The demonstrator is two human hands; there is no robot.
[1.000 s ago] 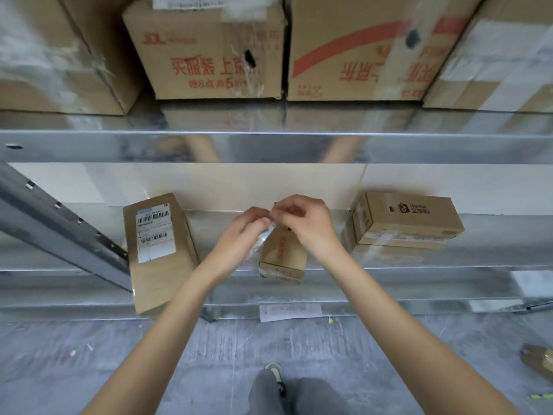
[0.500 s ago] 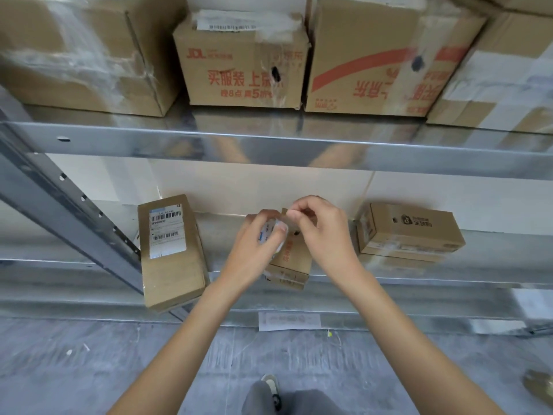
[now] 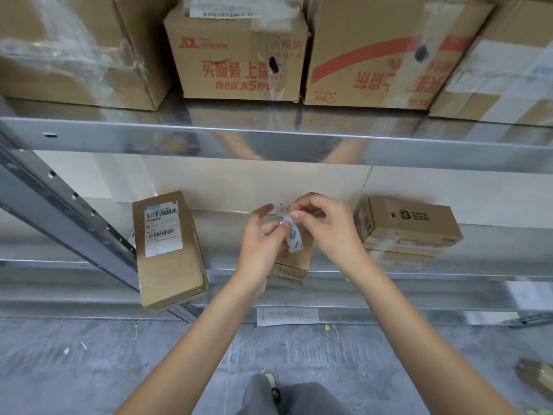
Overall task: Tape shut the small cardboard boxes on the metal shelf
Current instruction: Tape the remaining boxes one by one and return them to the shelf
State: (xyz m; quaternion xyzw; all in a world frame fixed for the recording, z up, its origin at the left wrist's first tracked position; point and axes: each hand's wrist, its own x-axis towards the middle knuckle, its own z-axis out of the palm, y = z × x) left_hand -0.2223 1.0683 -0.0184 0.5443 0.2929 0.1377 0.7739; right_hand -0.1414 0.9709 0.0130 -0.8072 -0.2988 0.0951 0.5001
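A small cardboard box [image 3: 292, 265] lies on the lower metal shelf [image 3: 449, 290], mostly hidden behind my hands. Just above it, my left hand [image 3: 261, 245] grips a small tape roll [image 3: 291, 236] with white and blue markings. My right hand [image 3: 327, 227] pinches the loose tape end [image 3: 284, 208] at the top of the roll with thumb and forefinger. A longer box with a barcode label [image 3: 167, 250] sits to the left, overhanging the shelf edge. To the right, a printed box [image 3: 410, 224] rests on a flatter box [image 3: 401, 259].
Large cartons [image 3: 239, 55] fill the upper shelf [image 3: 269, 136]. A slanted perforated metal brace [image 3: 68, 217] crosses at the left. Below are a grey concrete floor, a paper slip [image 3: 287, 316], my shoe [image 3: 270, 380], and another parcel [image 3: 535, 374] at the far right.
My hands have lifted slightly off the small box, with the roll turned up between them. The right hand's fingers have moved to the top of the roll.
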